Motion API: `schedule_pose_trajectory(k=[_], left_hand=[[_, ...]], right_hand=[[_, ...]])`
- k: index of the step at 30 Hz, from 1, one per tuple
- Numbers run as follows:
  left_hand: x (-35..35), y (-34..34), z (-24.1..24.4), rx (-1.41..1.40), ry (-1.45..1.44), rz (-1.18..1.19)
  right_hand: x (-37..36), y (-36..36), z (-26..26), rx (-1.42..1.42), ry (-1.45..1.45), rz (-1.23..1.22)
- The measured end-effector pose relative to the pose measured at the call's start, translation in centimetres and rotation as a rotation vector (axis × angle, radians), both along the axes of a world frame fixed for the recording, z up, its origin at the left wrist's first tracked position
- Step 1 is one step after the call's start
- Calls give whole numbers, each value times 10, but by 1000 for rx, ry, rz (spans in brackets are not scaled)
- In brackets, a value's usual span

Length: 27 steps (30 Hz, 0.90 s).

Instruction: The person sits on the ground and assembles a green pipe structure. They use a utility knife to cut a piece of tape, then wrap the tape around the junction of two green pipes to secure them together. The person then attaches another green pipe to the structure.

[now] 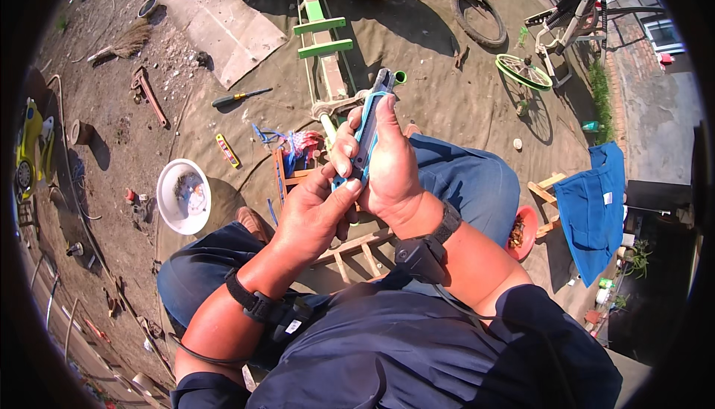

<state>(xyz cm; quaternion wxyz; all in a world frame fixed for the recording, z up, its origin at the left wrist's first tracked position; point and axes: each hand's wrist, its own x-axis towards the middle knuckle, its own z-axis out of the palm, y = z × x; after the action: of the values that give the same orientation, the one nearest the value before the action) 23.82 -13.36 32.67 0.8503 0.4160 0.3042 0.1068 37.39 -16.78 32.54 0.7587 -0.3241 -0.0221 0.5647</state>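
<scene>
A blue and grey utility knife (367,138) slants upward between my two hands, in front of my lap. My right hand (389,169) wraps around its body, with the thumb along the upper part. Thumb and fingers of my left hand (318,205) pinch the knife's lower end. Whether a blade sticks out cannot be told. Just left of the hands lies a bundle of red, white and blue strands (301,145). A green-painted metal frame (329,65) extends away beyond the knife.
A screwdriver (240,97), a yellow and red cutter (227,151) and a white basin (184,197) lie to the left, a pipe wrench (149,96) farther off. At the right are a red bowl (522,233), a blue cloth (592,213), a green wheel (523,71) and a tyre (479,18).
</scene>
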Motion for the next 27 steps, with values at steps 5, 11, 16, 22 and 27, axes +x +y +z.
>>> schedule_pose_trajectory(k=[5, 11, 16, 22, 27], left_hand=[[6, -3, -4, -11, 25, 46], [15, -6, -6, -4, 65, 90], [22, -6, -8, 13, 122, 90], [28, -5, -12, 31, 175, 91], [29, 11, -12, -46, 100, 84]], right_hand=[[0, -1, 3, -11, -7, 16], [4, -1, -1, -13, -76, 59], [8, -1, -5, -25, -79, 62], [19, 0, -10, -14, -107, 103], [56, 18, -4, -34, -34, 118]])
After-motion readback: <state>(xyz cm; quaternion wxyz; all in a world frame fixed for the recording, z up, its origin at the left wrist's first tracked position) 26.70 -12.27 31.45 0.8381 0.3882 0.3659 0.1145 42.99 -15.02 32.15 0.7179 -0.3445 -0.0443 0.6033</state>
